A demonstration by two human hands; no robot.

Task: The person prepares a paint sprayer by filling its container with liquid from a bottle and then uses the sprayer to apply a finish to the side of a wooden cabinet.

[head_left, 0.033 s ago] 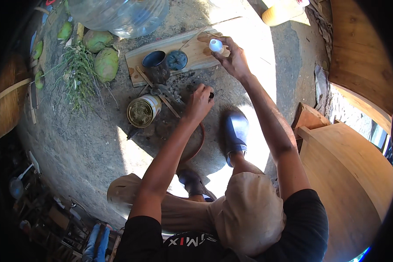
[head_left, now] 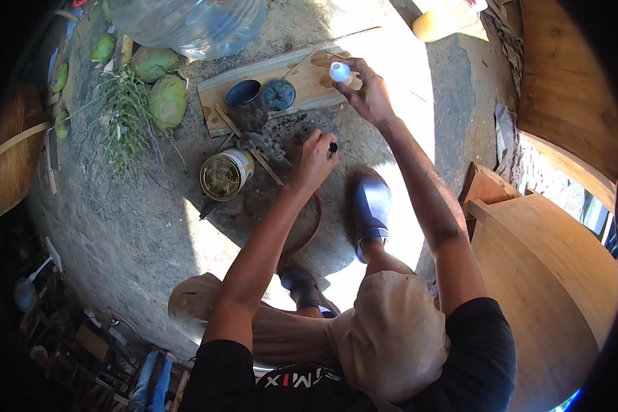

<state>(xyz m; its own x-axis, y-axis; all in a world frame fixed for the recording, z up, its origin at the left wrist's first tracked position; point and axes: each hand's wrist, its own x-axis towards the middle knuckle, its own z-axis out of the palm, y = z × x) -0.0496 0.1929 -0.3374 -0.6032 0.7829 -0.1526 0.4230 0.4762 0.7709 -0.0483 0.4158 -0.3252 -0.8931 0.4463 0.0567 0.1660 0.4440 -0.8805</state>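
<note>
My right hand (head_left: 367, 93) is raised over the far end of a wooden board, its fingers closed around a small white bottle (head_left: 340, 72). The bottle's narrow pale top tilts to the left. Lower and to the left, my left hand (head_left: 316, 161) is closed with a small dark round thing (head_left: 333, 147) showing at its fingers; what it belongs to is hidden. Beside that hand lies a metal spray gun (head_left: 264, 145), with a dark open cup (head_left: 244, 96) just beyond it. A round blue-stained lid (head_left: 279, 95) rests on the wooden board (head_left: 216, 86).
An open-topped tin can (head_left: 223, 176) stands left of the spray gun. A reddish hose (head_left: 312, 230) curves over the ground near my shoes. Green coconuts (head_left: 167, 101) and a leafy stalk (head_left: 120, 117) lie at left. Large clear plastic (head_left: 206, 31) is behind; curved wooden panels (head_left: 535, 275) stand right.
</note>
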